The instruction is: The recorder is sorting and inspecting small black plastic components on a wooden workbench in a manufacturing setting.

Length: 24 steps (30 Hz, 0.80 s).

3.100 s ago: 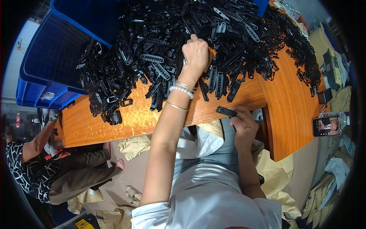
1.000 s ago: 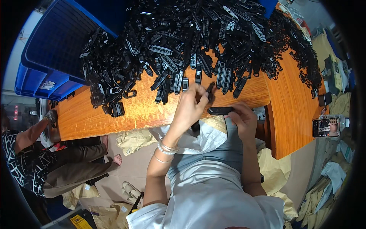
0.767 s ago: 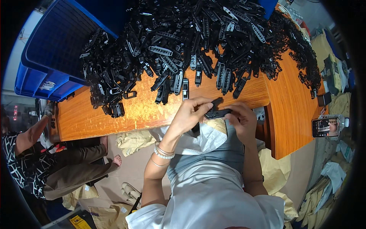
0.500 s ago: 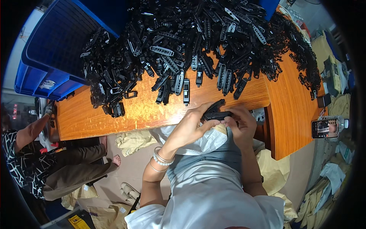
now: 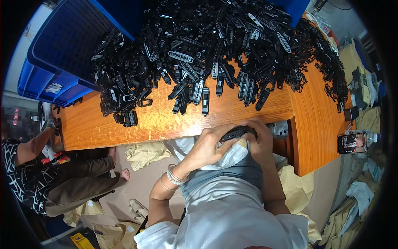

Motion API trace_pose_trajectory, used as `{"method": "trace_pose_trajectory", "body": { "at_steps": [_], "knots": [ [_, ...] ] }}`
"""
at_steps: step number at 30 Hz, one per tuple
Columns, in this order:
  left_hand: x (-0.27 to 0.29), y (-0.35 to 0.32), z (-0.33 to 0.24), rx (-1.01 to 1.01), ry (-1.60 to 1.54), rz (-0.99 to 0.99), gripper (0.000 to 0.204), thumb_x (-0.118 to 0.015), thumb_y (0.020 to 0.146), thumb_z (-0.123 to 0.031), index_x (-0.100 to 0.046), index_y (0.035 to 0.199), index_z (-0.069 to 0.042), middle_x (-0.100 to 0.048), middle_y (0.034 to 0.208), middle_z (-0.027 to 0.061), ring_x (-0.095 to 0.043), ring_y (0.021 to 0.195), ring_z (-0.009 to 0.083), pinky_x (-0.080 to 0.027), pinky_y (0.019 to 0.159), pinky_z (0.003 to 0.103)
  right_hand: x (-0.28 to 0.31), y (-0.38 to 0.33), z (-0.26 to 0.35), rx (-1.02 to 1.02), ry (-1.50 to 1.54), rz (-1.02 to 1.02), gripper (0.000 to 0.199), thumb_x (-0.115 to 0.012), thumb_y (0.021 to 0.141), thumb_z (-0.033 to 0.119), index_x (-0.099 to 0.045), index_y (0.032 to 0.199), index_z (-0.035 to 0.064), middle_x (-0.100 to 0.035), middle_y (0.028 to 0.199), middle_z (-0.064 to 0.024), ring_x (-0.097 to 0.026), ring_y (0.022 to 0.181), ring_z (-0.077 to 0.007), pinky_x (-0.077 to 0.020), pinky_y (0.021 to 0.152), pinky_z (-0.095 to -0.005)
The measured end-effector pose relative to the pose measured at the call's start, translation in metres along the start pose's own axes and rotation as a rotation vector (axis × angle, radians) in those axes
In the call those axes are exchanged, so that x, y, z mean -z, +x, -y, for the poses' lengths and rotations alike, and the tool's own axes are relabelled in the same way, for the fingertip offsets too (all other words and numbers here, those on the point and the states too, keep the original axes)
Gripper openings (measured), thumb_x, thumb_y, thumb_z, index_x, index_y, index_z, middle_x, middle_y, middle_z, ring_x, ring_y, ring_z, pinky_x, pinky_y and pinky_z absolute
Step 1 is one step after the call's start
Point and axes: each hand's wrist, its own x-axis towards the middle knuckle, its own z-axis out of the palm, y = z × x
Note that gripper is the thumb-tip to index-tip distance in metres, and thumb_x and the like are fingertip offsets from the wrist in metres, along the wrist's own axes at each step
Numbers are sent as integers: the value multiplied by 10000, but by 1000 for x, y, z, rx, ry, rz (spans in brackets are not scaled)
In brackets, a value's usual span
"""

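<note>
Both hands meet just below the near edge of the wooden table (image 5: 124, 124), over the lap, so the work sits close to the body; the left hand (image 5: 207, 145) and the right hand (image 5: 259, 139) together grip one small black plastic part (image 5: 237, 133), fingers curled tight on it from either side; the big heap of black parts (image 5: 215, 45) lies within reach on the table, spilling from the blue crate (image 5: 54, 70); a phone (image 5: 352, 142) rests at the right.
</note>
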Motion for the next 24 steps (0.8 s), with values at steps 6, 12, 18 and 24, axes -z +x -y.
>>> {"method": "trace_pose_trajectory", "body": {
  "at_steps": [6, 12, 18, 24],
  "knots": [
    [-12, -9, 8, 20, -139, -52, 336, -592, 777, -42, -524, 1093, 48, -640, 702, 101, -651, 655, 178, -489, 606, 259, 1, -1, -10, -40, 64, 26, 278, -558, 665, -72, -588, 936, -20, -537, 799, -94, -526, 685, -172, -429, 634, -259],
    [-6, -21, 19, -87, 101, -100, 387, -670, 741, -155, -563, 1069, 20, -638, 804, 116, -614, 780, 183, -464, 731, 297, -5, -5, -12, -227, 222, 126, 196, -564, 716, -50, -608, 904, -17, -560, 789, -99, -545, 680, -184, -437, 620, -258],
    [31, -32, 38, 43, 149, -320, 190, -654, 748, -106, -642, 905, -2, -637, 826, 94, -581, 707, 180, -466, 667, 291, -19, -10, -23, 45, 40, 277, 181, -535, 756, -61, -624, 908, -18, -602, 814, -92, -521, 623, -123, -430, 560, -220],
    [93, -33, 73, 226, 638, -894, 138, -558, 741, 30, -603, 871, 24, -574, 739, 112, -559, 644, 199, -447, 593, 304, -11, -7, -12, -173, 16, 233, 168, -488, 771, -66, -620, 870, -41, -614, 757, -95, -548, 601, -112, -422, 539, -214]
  ]
}}
